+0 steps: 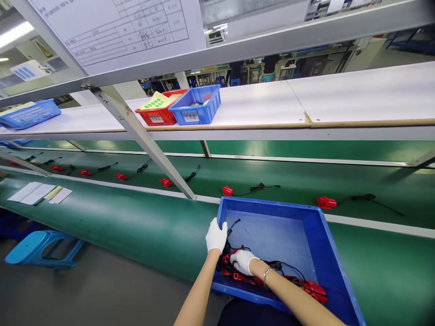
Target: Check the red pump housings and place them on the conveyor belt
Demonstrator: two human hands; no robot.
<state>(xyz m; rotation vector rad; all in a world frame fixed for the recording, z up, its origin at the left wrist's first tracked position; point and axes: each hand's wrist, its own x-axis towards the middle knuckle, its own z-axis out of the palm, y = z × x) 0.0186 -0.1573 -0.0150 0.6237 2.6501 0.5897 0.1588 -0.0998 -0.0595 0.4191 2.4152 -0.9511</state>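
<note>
A big blue plastic bin (pixel 272 204) rests on the green work surface in front of me. My left hand (pixel 216 236), in a white glove, is closed on the bin's left wall. Inside the bin, my right hand (pixel 243 261), also gloved, has its fingers curled around a red plastic part (pixel 226 259) among tangled black cables (pixel 278 266). The right fingertips are partly hidden. Other red plastic parts (pixel 314 290) with cables lie along the near side of the bin, partly covered by my right forearm.
Beyond the bin, a green conveyor belt (pixel 292 170) carries a spaced row of red parts with black cables, one of them (pixel 326 202) at right. A white shelf (pixel 258 106) above holds a red tray (pixel 158 115) and a blue tray (pixel 200 106). A slanted metal post (pixel 146 142) stands left; a blue stool (pixel 44 246) is below.
</note>
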